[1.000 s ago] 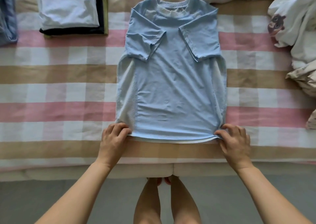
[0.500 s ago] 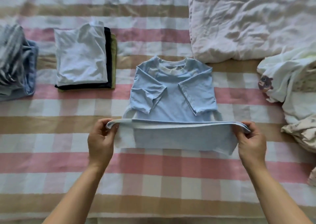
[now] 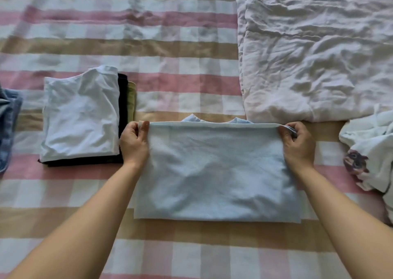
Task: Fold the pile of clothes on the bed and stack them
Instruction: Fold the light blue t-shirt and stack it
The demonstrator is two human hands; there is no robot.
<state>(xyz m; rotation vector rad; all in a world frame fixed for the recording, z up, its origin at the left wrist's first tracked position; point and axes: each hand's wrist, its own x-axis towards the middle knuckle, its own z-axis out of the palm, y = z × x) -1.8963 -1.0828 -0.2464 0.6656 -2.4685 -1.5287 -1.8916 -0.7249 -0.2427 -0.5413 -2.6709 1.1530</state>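
A light blue T-shirt [image 3: 214, 172] lies folded in half on the checked bed sheet [image 3: 174, 253], its hem laid up at the collar, whose tips peek out behind. My left hand [image 3: 134, 143] pinches the hem's left corner and my right hand [image 3: 297, 144] pinches its right corner. To the left sits a stack of folded clothes [image 3: 81, 117]: a white top on a black and an olive garment. Unfolded white clothes [image 3: 370, 151] with a small animal print lie at the right edge.
A crumpled white duvet [image 3: 314, 51] covers the far right of the bed, just behind the shirt. A folded blue and striped pile [image 3: 8, 127] sits at the left edge. Bare sheet stretches in front of the shirt and behind the stack.
Both hands lifted the shirt's bottom hem and carried it away from me up to the collar, folding the shirt in half. The view moved forward over the bed.
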